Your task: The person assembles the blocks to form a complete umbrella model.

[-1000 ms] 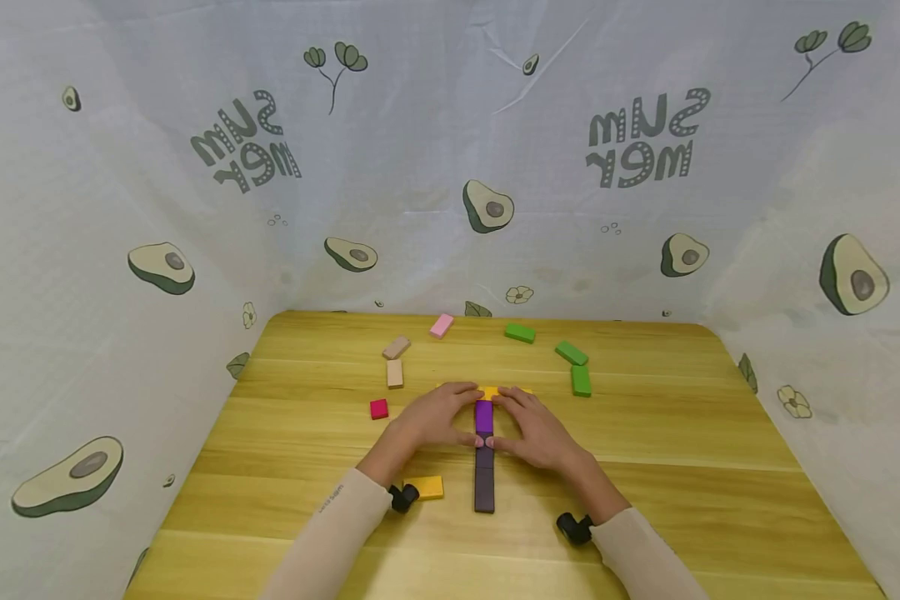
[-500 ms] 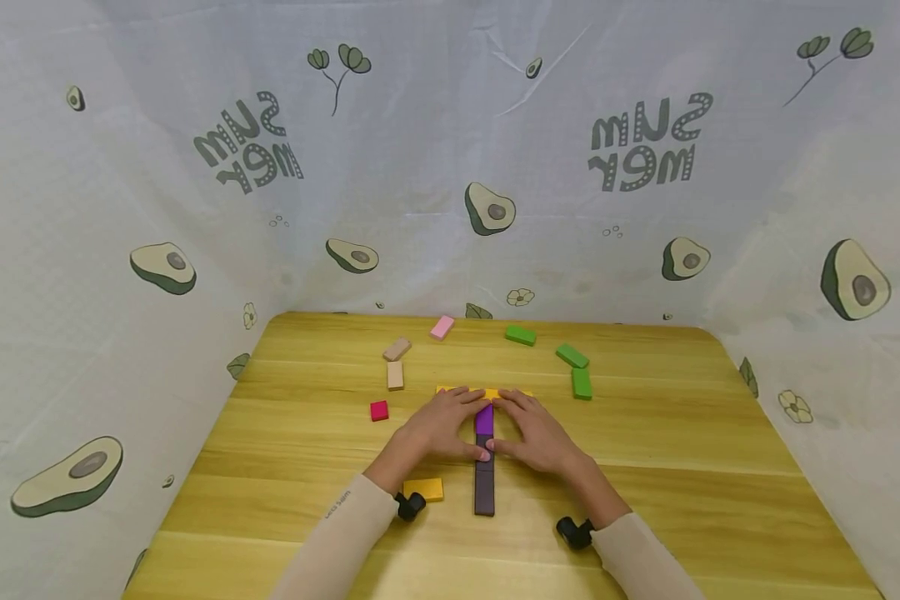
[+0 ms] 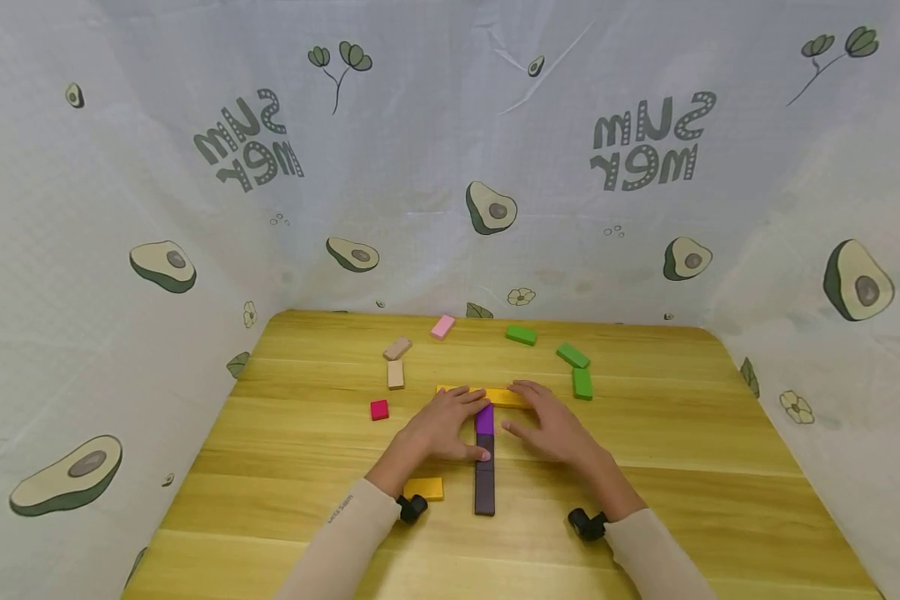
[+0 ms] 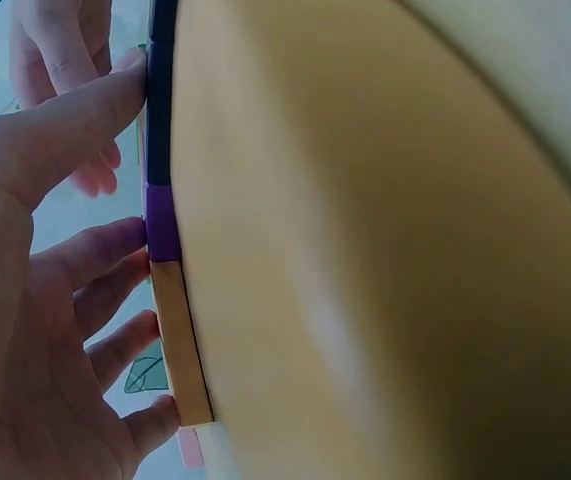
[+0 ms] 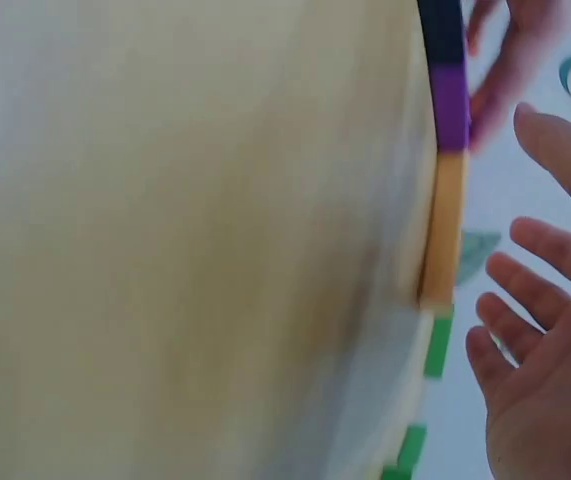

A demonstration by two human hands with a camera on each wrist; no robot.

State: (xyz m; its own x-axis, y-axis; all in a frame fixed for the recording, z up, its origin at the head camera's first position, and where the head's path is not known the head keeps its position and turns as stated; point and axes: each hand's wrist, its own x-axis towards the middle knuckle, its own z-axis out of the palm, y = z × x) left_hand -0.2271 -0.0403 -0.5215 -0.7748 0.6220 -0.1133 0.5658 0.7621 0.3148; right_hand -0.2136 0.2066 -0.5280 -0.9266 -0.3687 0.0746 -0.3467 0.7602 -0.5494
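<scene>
A T-shaped line of flat coloured blocks lies mid-table: a yellow bar (image 3: pixel 508 398) across the far end, a purple block (image 3: pixel 484 420) below it, then dark blocks (image 3: pixel 484 492) end to end. My left hand (image 3: pixel 444 423) rests over the T from the left, fingertips touching the purple block and the yellow bar, thumb on a dark block. In the left wrist view its fingers (image 4: pixel 95 250) are spread along these blocks. My right hand (image 3: pixel 558 427) hovers at the T's right, fingers spread and loosely bent; the right wrist view shows it apart from the blocks, holding nothing.
A yellow block (image 3: pixel 424 489) lies beside my left wrist. Around the T's far side lie a red block (image 3: pixel 378 409), beige blocks (image 3: pixel 395 374), a pink block (image 3: pixel 442 327) and green blocks (image 3: pixel 582 383). A printed cloth (image 3: pixel 420 125) stands around the table.
My right hand has come off the T and moved to the right, uncovering the yellow bar's right part. My left hand's thumb has slid slightly nearer along the dark blocks.
</scene>
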